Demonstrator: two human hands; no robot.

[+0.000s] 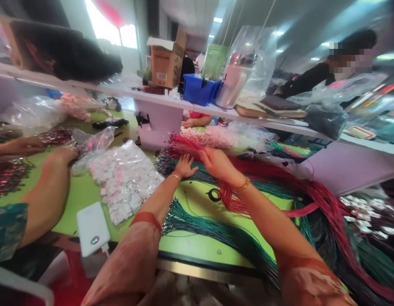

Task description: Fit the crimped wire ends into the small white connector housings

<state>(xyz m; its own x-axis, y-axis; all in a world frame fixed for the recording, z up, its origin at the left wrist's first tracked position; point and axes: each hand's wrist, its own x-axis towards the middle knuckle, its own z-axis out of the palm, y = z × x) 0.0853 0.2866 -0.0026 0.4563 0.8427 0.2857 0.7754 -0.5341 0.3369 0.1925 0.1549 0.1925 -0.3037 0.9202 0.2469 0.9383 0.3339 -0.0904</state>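
My right hand (220, 166) is closed round a bundle of thin red cords (187, 145), whose small tips point left. Part of the red cords hangs below the wrist, and more trail away to the right. Just left of it, my left hand (185, 167) lies with fingers spread on dark green and black cords (203, 175), near their shiny metal ends. Closer to me is another bundle of green and black cords (197, 225), also with metal ends at the left. Between the two bundles a black ring-shaped roll (213, 195) rests on the green tabletop (187, 250).
A clear bag of white pieces (127, 182) and a white power bank (93, 229) lie left of my arms. A co-worker's arm (50, 182) reaches in at the left. Beyond stands a shelf (203, 109) with a blue bin (200, 89) and a cardboard box (167, 63).
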